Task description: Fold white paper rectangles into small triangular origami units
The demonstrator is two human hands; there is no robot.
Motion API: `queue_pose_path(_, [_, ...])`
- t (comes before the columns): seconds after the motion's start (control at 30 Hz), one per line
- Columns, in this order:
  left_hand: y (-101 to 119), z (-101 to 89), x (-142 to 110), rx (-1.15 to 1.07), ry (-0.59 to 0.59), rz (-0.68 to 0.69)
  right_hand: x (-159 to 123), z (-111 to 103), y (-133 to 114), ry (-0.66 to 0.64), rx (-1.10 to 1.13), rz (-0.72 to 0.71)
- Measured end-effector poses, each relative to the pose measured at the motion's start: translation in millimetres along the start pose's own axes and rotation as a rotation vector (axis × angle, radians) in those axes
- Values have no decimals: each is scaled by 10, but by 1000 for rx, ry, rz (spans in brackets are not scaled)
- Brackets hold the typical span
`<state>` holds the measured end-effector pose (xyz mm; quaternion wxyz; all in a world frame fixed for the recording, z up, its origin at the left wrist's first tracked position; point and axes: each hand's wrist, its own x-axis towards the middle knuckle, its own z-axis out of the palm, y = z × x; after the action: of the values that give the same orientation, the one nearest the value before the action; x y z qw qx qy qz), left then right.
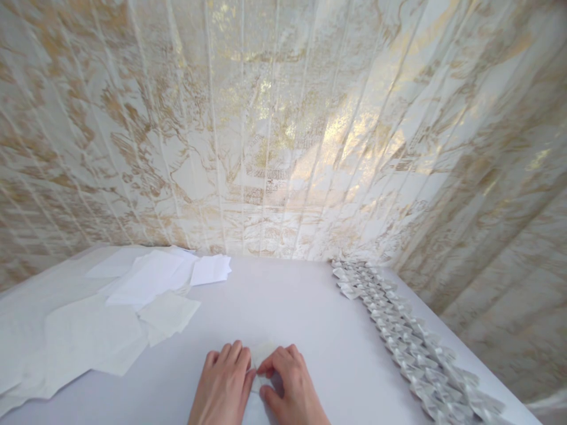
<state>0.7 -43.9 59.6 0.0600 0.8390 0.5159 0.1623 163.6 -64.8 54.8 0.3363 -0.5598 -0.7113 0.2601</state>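
A small piece of thin off-white paper lies on the white table at the near edge of the view, between my hands. My left hand rests on its left side, fingers bent and thumb pressed toward the paper's middle. From the right, my right hand pinches the paper, with its index finger and thumb close to my left thumb. Parts of the paper are hidden under the fingers, so its exact folds cannot be made out.
Loose off-white sheets spread over the table's left side, with whiter sheets and a small white stack behind. Rows of folded, pointed grey-white paper pieces run along the right edge. A gold-patterned curtain hangs behind the table.
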Motion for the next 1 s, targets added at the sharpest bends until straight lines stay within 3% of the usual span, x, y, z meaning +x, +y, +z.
queue_pose_path(0.27, [-22, 62, -54, -79, 56, -1, -7, 37, -51, 28, -31, 34])
queue_pose_path(0.7, [-74, 52, -93, -200, 30, -4, -17, 53, -55, 45, -55, 38])
queue_pose_path(0.87, [-147, 96, -97, -248, 49, -7, -18, 79, -22, 51, -60, 33])
queue_pose_path(1.0, [-301, 36, -85, -154, 90, -57, -14, 96, 9, 65, -57, 18])
